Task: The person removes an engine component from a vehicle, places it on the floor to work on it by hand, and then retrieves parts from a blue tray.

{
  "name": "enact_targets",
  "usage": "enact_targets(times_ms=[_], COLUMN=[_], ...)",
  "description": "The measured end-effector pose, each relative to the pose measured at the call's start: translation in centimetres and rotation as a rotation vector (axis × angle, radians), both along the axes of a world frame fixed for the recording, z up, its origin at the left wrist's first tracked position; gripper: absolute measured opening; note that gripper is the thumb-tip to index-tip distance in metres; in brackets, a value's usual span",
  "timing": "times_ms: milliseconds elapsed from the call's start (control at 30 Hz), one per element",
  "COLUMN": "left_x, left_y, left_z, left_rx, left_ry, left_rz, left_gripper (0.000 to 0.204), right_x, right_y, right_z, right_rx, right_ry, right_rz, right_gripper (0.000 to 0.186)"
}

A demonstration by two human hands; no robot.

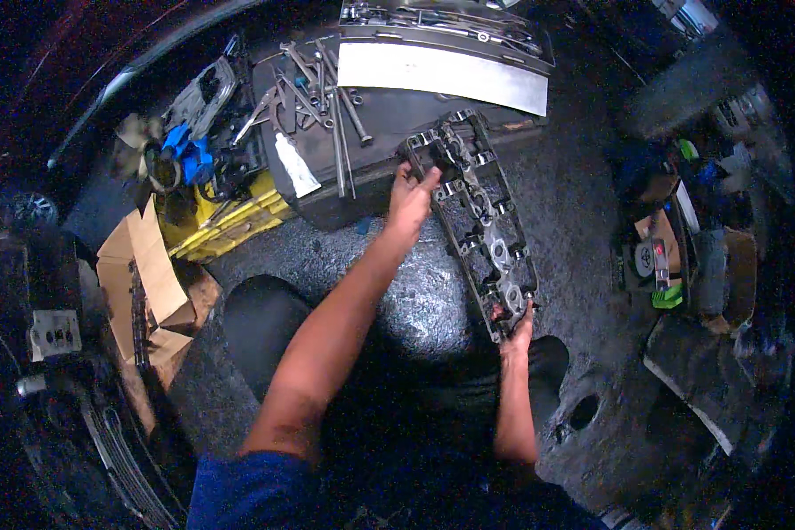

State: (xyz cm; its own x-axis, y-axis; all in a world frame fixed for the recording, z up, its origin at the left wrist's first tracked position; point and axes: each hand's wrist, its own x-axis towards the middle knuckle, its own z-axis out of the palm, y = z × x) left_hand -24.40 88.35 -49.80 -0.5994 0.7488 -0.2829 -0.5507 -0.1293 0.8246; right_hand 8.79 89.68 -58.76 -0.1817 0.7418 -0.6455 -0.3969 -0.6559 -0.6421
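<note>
Both my hands hold a long, ladder-shaped metal engine part, which looks like a camshaft carrier [500,252], tilted over the floor in front of me. My left hand [410,205] grips its upper left rail, thumb over the top and fingers around the edge. Around the lower right end closes my right hand [518,331], its fingers partly hidden under the frame. The far end of the part overlaps the front edge of a dark work surface [375,168]. Several wrenches [327,106] lie on that surface, with a white tube [295,165] near its front left.
At the back stands an open metal toolbox [442,79] full of tools. On the left are a yellow crate [238,218], blue items [188,152] and an open cardboard box [159,261]. Another cardboard box [731,274] sits at the right. The dark floor [415,300] looks shiny.
</note>
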Motion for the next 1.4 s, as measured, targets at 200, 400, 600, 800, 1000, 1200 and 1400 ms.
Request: enact_targets(times_ms=[200, 400, 600, 800, 1000, 1200, 1400], left_x=[0.9, 1.4, 2.2, 1.0, 6.0, 14.9, 23.2], left_y=[0.3, 0.1, -3.7, -13.5, -24.7, -39.9, -52.2], left_z=[0.7, 3.9, 18.9, 27.0, 38.4, 49.8, 53.3], left_rx=[-0.062, 0.045, -0.073, 0.062, -0.163, 0.095, 0.363], left_ry=[-0.125, -0.245, -0.224, -0.259, -0.351, -0.625, -0.584], left_rz=[-0.193, -0.103, -0.113, 0.214, 0.589, 1.146, 1.557], left_gripper=[0.037, 0.031, 0.031, 0.030, 0.038, 0.059, 0.072], right_x=[-0.3, -0.3, 0.9, -0.6, -4.2, -8.3, -17.1], right_y=[-0.2, -1.7, -2.9, -1.2, -4.2, -7.7, -18.9], right_z=[1.5, 6.0, 18.1, 29.5, 40.1, 45.1, 44.9], right_rx=[-0.029, 0.074, -0.007, -0.143, -0.218, -0.129, -0.076], right_ry=[-0.119, -0.149, -0.168, -0.254, -0.346, -0.328, -0.217], right_rz=[0.015, -0.005, 0.010, 0.341, 0.654, 1.226, 1.866], right_gripper=[0.057, 0.052, 0.048, 0.045, 0.055, 0.061, 0.067])
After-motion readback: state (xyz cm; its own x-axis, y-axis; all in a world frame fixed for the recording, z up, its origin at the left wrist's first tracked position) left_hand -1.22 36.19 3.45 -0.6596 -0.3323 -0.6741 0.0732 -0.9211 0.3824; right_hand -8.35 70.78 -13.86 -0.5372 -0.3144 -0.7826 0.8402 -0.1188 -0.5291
